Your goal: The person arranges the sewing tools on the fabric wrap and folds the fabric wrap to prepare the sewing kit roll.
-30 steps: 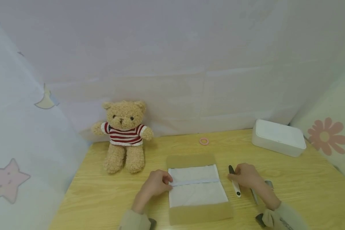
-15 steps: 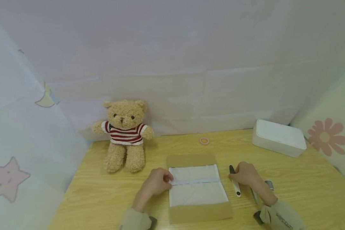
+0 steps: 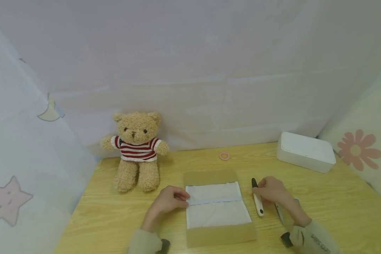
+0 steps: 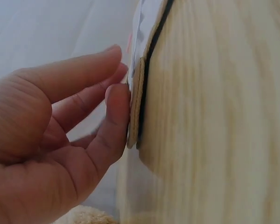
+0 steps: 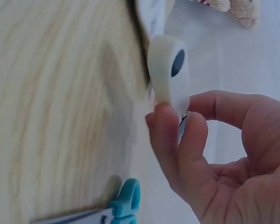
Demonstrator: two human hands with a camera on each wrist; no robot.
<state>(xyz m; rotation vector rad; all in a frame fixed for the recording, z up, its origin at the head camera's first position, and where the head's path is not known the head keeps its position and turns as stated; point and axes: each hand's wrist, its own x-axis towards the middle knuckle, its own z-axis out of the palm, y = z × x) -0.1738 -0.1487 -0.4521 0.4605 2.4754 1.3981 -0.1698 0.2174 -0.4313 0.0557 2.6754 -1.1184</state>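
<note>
In the head view, my right hand (image 3: 271,190) pinches a slim white stick with a black end (image 3: 258,197). The right wrist view shows thumb and fingertips around the stick (image 5: 170,72), which has a dark oval on its white end and is raised off the table. My left hand (image 3: 169,200) rests at the left edge of a brown board (image 3: 220,235) with a white sheet (image 3: 217,213) on it. In the left wrist view, loosely bent fingertips meet the board's edge (image 4: 136,107). Scissors with teal handles (image 5: 128,198) lie partly hidden beneath my right forearm.
A teddy bear (image 3: 138,151) in a striped sweater sits at the back left of the wooden table (image 3: 111,215). A pink ring (image 3: 224,156) lies behind the board. At the back right stands a white box (image 3: 306,151), close to the wall.
My right hand has raised the white stick slightly and shifted it a little up and left in the head view. The left hand has moved slightly left. The board lies as before.
</note>
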